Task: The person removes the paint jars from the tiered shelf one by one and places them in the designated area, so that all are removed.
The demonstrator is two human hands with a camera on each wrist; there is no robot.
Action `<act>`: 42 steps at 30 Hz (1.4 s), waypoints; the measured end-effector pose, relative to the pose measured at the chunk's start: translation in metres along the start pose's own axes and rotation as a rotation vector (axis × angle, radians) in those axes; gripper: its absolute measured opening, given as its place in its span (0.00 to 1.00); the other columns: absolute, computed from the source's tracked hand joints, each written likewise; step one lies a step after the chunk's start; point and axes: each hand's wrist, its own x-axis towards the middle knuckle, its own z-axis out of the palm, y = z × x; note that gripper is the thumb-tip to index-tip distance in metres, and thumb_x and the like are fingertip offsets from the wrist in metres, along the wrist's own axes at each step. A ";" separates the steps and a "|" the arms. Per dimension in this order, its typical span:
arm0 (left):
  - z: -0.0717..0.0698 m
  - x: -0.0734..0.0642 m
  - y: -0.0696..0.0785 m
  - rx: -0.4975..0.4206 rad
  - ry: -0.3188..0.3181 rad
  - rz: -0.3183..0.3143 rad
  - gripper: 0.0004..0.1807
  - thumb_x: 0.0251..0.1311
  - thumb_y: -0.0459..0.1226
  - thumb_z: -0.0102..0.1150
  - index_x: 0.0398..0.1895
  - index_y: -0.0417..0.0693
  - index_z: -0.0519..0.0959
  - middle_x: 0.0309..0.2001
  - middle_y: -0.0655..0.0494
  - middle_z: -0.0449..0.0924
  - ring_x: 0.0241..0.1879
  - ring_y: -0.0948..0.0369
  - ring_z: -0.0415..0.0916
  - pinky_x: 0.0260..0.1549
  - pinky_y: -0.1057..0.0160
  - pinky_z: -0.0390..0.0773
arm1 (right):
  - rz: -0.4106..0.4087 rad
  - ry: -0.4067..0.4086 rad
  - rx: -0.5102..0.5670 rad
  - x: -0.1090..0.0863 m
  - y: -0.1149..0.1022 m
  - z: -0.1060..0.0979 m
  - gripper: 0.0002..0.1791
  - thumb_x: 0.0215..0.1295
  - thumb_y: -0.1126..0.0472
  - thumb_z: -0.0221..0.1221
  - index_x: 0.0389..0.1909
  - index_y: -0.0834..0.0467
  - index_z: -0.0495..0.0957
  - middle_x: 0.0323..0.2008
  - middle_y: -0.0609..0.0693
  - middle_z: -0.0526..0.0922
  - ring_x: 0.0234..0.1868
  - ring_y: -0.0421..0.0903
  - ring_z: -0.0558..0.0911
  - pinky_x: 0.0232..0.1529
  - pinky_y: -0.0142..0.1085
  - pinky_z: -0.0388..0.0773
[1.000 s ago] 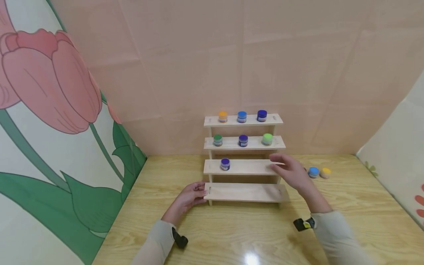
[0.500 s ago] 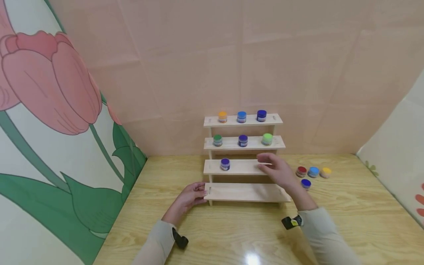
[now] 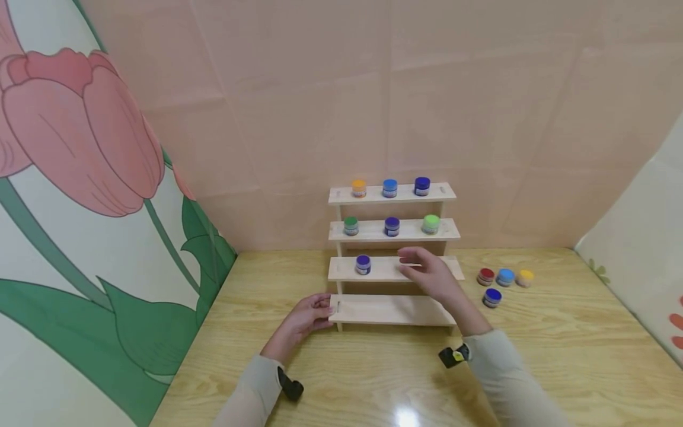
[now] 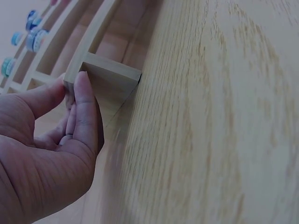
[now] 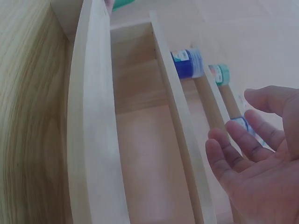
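A four-step pale wooden rack (image 3: 395, 311) stands on the table. My left hand (image 3: 308, 314) pinches the left end of its lowest shelf; the left wrist view shows thumb and fingers (image 4: 84, 107) on the board's corner. Over the second shelf from the bottom is my right hand (image 3: 431, 277), with loosely bent fingers and nothing between them. In the right wrist view its palm (image 5: 266, 182) is turned up beside the shelves. A purple paint jar (image 3: 363, 265) sits to its left on that same shelf.
Green (image 3: 351, 226), purple (image 3: 392, 226) and light green (image 3: 430, 224) jars stand one step higher. The top step bears orange (image 3: 359, 188), blue (image 3: 390, 188) and dark blue (image 3: 422, 186) jars. Right of the rack, several jars, including a red one (image 3: 485, 276), stand on the table (image 3: 555, 332).
My right hand has moved left along the second shelf from the bottom, uncovering the red and dark blue jars on the table. The left hand has stayed on the lowest shelf's end.
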 end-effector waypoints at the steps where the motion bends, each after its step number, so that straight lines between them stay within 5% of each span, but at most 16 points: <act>1: 0.000 -0.001 0.001 0.003 -0.002 0.001 0.30 0.69 0.26 0.56 0.72 0.30 0.62 0.46 0.51 0.76 0.38 0.61 0.80 0.38 0.66 0.86 | 0.003 -0.002 0.004 0.001 0.000 0.002 0.21 0.72 0.63 0.61 0.61 0.65 0.74 0.58 0.65 0.79 0.60 0.61 0.78 0.63 0.55 0.77; 42: 0.000 0.000 0.000 0.009 0.003 0.001 0.30 0.69 0.26 0.56 0.73 0.30 0.62 0.46 0.51 0.72 0.37 0.61 0.79 0.37 0.65 0.86 | -0.005 -0.031 0.024 0.029 -0.018 0.064 0.22 0.66 0.66 0.66 0.61 0.64 0.76 0.55 0.60 0.81 0.57 0.57 0.81 0.60 0.49 0.80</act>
